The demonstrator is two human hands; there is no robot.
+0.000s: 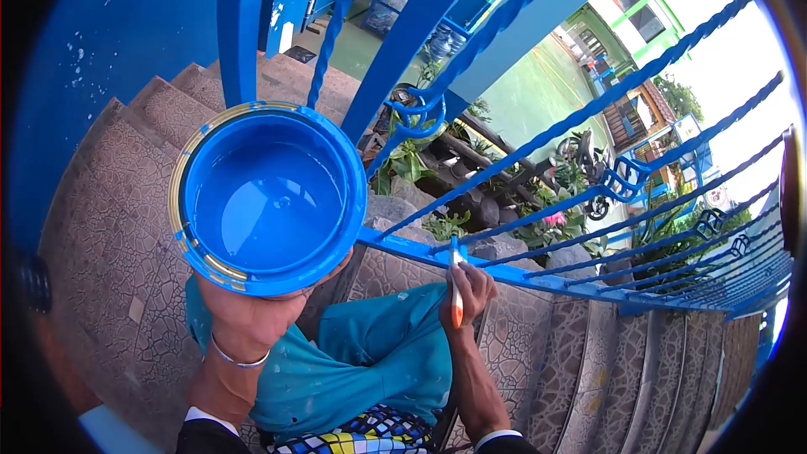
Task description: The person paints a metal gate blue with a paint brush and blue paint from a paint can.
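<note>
My left hand (261,315) holds up a can of blue paint (273,202) from below, its fingers mostly hidden under the can. Wet blue paint partly fills the can, and its rim is smeared with blue. In my right hand (472,290) is a paintbrush (457,294) with a white and orange handle, fingers closed round it. The brush's blue-coated tip is at the bottom rail (504,273) of the blue metal railing. Twisted blue bars (538,139) rise from that rail.
Stone-patterned steps (538,353) descend to the right, and more steps (189,101) curve up at the left beside a blue wall (109,25). Beyond the railing are rocks (496,248), plants and a green courtyard (538,92).
</note>
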